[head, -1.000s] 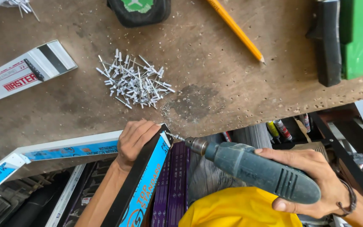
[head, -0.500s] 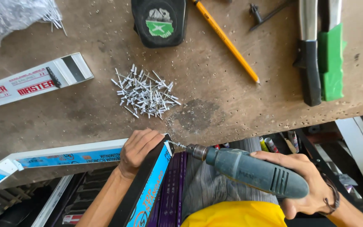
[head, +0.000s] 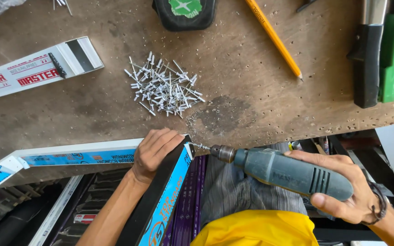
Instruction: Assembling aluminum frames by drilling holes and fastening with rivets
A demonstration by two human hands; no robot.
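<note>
My left hand (head: 153, 152) clamps down on the top end of a black aluminium profile (head: 163, 200) with a blue printed film, where it meets a white profile (head: 69, 157) lying along the bench edge. My right hand (head: 343, 189) grips a grey-green electric drill (head: 288, 172) held sideways. Its thin bit (head: 200, 147) touches the side of the black profile's upper corner, just beside my left fingers. A pile of silver blind rivets (head: 165, 89) lies on the bench right above my left hand.
On the worn brown workbench (head: 251, 105) lie a white profile offcut (head: 33, 70) at left, a black and green case (head: 185, 11) at the top, an orange pencil (head: 274, 38), and black and green tool handles (head: 381, 54) at right. Stored profiles sit below the bench.
The view has shifted slightly. Both hands stay in place, with the drill bit still pressed against the black profile's corner.
</note>
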